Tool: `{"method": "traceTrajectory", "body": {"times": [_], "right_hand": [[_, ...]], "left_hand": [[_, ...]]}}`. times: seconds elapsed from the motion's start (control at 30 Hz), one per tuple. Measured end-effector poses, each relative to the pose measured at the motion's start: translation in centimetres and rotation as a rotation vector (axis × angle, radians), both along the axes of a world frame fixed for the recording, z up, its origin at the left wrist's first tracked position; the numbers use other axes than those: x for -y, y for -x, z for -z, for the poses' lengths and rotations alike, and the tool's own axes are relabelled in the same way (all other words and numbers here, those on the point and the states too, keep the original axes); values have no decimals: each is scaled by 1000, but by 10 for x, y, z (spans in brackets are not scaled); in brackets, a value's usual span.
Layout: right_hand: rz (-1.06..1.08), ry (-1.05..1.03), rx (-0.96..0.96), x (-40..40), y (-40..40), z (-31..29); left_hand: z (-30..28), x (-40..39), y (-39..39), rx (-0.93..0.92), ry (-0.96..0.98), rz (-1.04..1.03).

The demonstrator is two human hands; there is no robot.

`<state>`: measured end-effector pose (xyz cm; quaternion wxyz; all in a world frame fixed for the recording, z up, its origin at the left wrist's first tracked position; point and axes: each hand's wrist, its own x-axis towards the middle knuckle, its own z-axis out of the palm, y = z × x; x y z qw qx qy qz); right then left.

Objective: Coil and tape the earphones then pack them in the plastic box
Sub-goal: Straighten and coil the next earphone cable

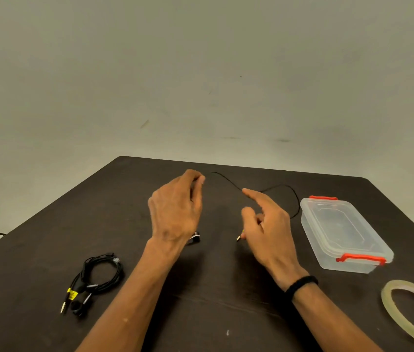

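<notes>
Black, thin, limp earphone cable (228,181) at 12 o'clock, pinched by left hand (175,209) fingertips and draped over right hand's (269,232) extended forefinger, needs gathering near its plug.

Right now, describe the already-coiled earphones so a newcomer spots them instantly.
Start at the dark table and go to its near-left area, left of the left forearm. The coiled earphones lie there as a black bundle with a yellow tag, unlike the loose cable stretched between the hands.
</notes>
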<state>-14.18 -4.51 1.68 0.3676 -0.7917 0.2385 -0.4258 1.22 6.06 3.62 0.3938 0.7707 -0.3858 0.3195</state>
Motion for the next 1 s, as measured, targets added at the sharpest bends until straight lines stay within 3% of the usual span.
{"method": "traceTrajectory", "body": {"times": [0.13, 0.27, 0.4, 0.57, 0.73, 0.8, 0.9, 1.0], "right_hand": [[-72, 109, 65, -7, -6, 3], [-61, 128, 110, -1, -7, 9], [-26, 109, 153, 8, -8, 9], [147, -133, 284, 25, -8, 9], [252, -243, 233, 33, -5, 15], [254, -116, 137, 28, -3, 13], [80, 196, 68, 11, -7, 10], [-5, 296, 83, 0, -11, 9]], "left_hand": [[4, 9, 14, 5, -172, 335], [5, 12, 17, -39, -154, 429], [2, 9, 14, -48, -185, 414], [1, 2, 3, -27, -270, 266], [3, 2, 3, 60, -287, 246], [4, 4, 6, 79, -278, 273], [6, 8, 11, 80, -299, 357], [6, 10, 15, 65, -312, 424]]}}
